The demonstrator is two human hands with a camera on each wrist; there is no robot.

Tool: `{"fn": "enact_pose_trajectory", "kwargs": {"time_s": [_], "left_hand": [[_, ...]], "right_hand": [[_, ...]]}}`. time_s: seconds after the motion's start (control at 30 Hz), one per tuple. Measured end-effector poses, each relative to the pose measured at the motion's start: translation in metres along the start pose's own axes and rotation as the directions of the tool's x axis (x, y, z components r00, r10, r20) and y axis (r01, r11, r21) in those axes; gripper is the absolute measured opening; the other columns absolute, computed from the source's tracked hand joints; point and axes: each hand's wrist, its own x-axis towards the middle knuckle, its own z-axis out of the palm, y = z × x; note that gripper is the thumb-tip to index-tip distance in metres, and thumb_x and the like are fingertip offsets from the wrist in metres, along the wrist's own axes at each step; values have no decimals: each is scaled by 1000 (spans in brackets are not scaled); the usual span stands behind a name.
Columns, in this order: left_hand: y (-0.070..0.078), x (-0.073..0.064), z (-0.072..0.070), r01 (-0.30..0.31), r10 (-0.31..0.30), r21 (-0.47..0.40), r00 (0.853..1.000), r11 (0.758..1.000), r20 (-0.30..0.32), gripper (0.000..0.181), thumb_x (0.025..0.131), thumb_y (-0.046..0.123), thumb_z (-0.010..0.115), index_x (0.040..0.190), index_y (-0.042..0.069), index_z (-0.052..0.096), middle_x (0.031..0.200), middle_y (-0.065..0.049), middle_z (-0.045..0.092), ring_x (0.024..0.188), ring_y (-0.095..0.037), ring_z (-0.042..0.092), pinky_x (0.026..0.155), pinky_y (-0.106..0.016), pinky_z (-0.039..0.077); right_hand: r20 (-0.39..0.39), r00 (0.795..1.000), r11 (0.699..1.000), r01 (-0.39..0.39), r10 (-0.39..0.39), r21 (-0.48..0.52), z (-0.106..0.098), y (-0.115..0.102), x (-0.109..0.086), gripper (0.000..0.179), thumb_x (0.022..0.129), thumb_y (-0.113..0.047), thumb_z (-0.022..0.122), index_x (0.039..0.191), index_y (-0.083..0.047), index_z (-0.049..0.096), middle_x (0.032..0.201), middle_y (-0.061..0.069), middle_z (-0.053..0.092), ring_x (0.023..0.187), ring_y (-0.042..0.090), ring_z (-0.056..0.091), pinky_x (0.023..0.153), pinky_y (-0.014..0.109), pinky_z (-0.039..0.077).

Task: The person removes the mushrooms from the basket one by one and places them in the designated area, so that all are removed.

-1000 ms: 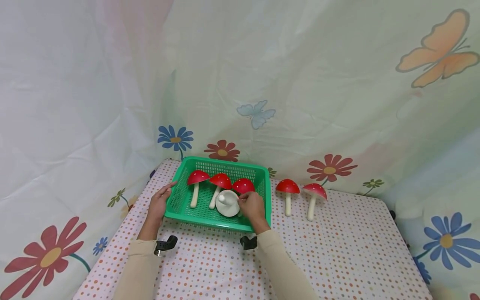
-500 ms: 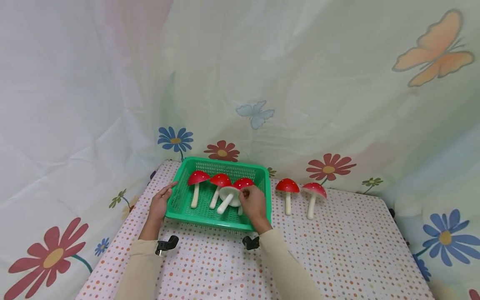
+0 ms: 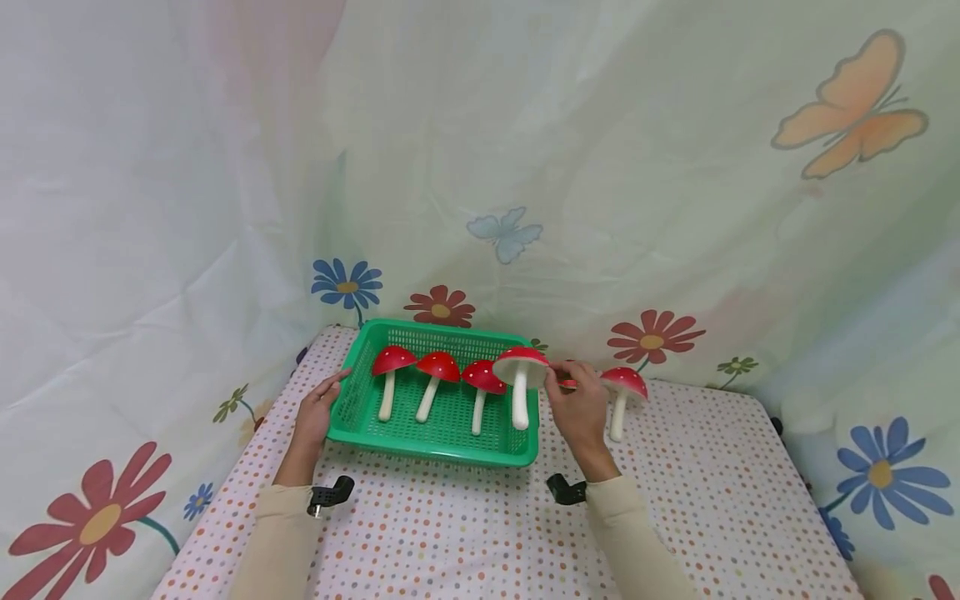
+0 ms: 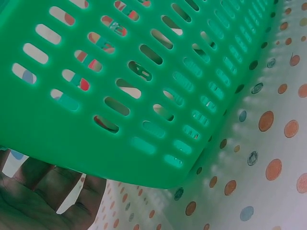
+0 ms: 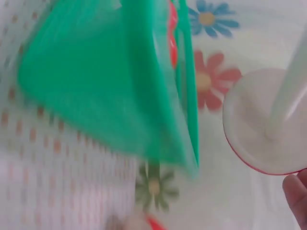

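Green plastic forms the slotted basket [image 3: 435, 452]; inside it lie three red-capped mushrooms [image 3: 438, 367], side by side, with stems toward the person. Over the basket's right edge, the right hand [image 3: 581, 412] pinches a held mushroom [image 3: 520, 392] by its cap rim, probably because this thin edge is easy to grip. At the basket's left rim, the left hand [image 3: 313, 414] rests with extended fingers, perhaps for steadying it. Right of the basket lies another mushroom [image 3: 624, 383].
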Motion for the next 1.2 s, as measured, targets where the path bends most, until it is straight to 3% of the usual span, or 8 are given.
{"fn": "enact_pose_trajectory", "kwargs": {"time_s": [0.13, 0.2, 0.33, 0.43, 0.5, 0.7, 1.07, 1.2], "left_hand": [[3, 0, 1, 17, -17, -4, 1000, 1000, -7, 44, 107, 33, 40, 147, 16, 48, 162, -4, 29, 153, -29, 15, 124, -53, 11], [3, -1, 2, 25, -25, -8, 1000, 1000, -9, 43, 107, 32, 39, 147, 16, 48, 162, -3, 29, 153, -27, 15, 124, -52, 12], [4, 0, 2, 31, -31, -14, 999, 999, -15, 42, 108, 30, 39, 146, 17, 49, 162, -1, 30, 153, -24, 16, 124, -50, 13], [4, 0, 1, 21, -21, -14, 1000, 1000, -14, 42, 108, 30, 38, 146, 17, 49, 162, -1, 29, 153, -24, 16, 125, -50, 12], [4, 0, 1, 14, -14, -10, 1000, 1000, -12, 43, 108, 31, 38, 147, 17, 48, 162, -2, 29, 153, -25, 16, 125, -50, 12], [2, -2, 1, 7, -7, -9, 1000, 1000, 1, 44, 107, 32, 39, 147, 16, 48, 163, -3, 27, 153, -28, 14, 124, -52, 10], [8, -5, 2, 8, -7, -23, 1000, 1000, 25, 43, 108, 29, 37, 147, 15, 47, 163, -5, 27, 154, -29, 12, 124, -53, 8], [8, -5, 1, 5, -5, -18, 1000, 1000, 7, 42, 108, 29, 38, 146, 15, 48, 163, -5, 27, 153, -30, 13, 124, -53, 8]], "right_hand": [[-39, 999, 996, -3, -1, -86, -42, 34, 7, 7, 85, 1, 73, 91, 4, 73, 86, 16, 68, 74, 28, 69, 67, 3, 49], [-60, 998, 989, -15, 6, -149, -63, 53, 9, 8, 85, 1, 72, 91, 5, 73, 86, 17, 67, 75, 29, 69, 69, -4, 42], [-88, 996, 955, -50, 25, -293, -101, 92, 16, 13, 88, -2, 70, 96, 8, 72, 88, 22, 66, 78, 35, 69, 68, 26, 59], [-100, 991, 918, -122, 90, -378, -121, 122, 20, 18, 91, -4, 66, 100, 11, 70, 93, 25, 65, 84, 40, 69, 71, 54, 56], [-101, 983, 889, -184, 156, -419, -130, 143, 20, 21, 93, -6, 64, 102, 11, 70, 97, 26, 65, 88, 41, 68, 75, 57, 55], [-21, 926, 784, -332, 378, -524, -142, 180, 15, 28, 98, -12, 56, 107, 13, 66, 103, 29, 61, 92, 44, 59, 81, 58, 54], [140, 831, 684, -335, 539, -648, -138, 218, -21, 26, 96, -8, 56, 102, 15, 65, 98, 31, 62, 84, 43, 61, 76, 55, 53], [165, 848, 685, -275, 503, -675, -135, 223, -27, 24, 95, -7, 60, 105, 14, 65, 98, 30, 62, 87, 43, 62, 78, 55, 53]]}}
